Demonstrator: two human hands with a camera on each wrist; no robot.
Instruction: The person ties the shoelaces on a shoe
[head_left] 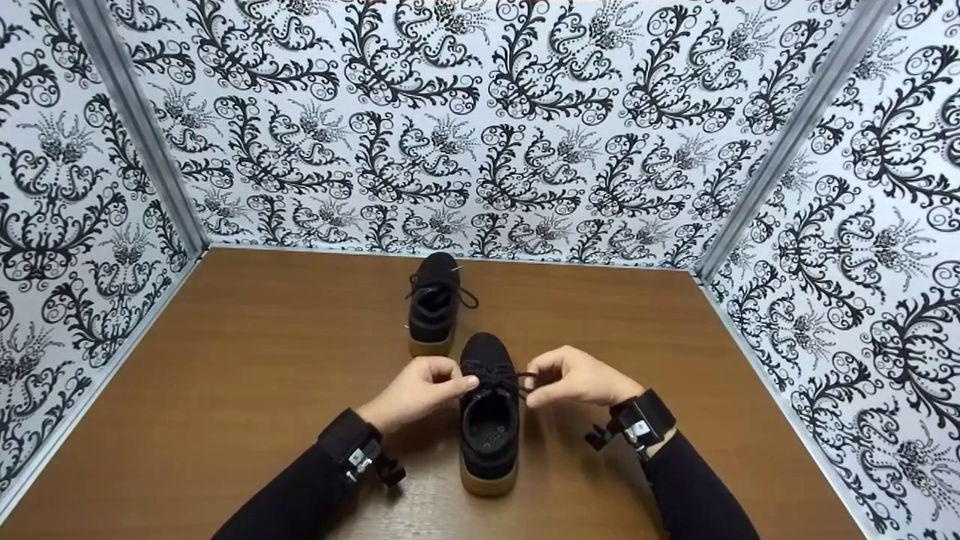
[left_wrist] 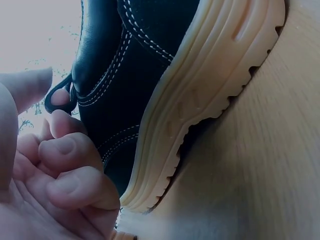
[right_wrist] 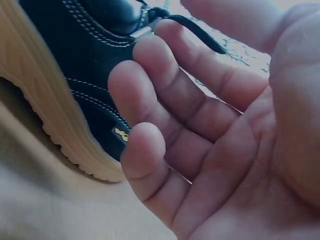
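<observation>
A black shoe (head_left: 489, 461) with a tan sole stands upright between my hands, its toe pointing away. My left hand (head_left: 424, 390) is at the shoe's left side by the lacing. In the left wrist view a loop of black shoelace (left_wrist: 48, 102) hangs around a fingertip, near the thumb, and the other fingers curl. On the right side, my right hand (head_left: 574, 380) pinches a shoelace (head_left: 523, 385) between thumb and fingers. The lace (right_wrist: 200, 34) runs past the index finger in the right wrist view; where the thumb meets it is out of frame.
A second black shoe (head_left: 433, 326) with a tan sole stands farther back and slightly left, its laces spread at the sides. Both shoes are on a brown wooden table (head_left: 285, 315). Patterned black-and-white walls (head_left: 450, 150) enclose its back and sides.
</observation>
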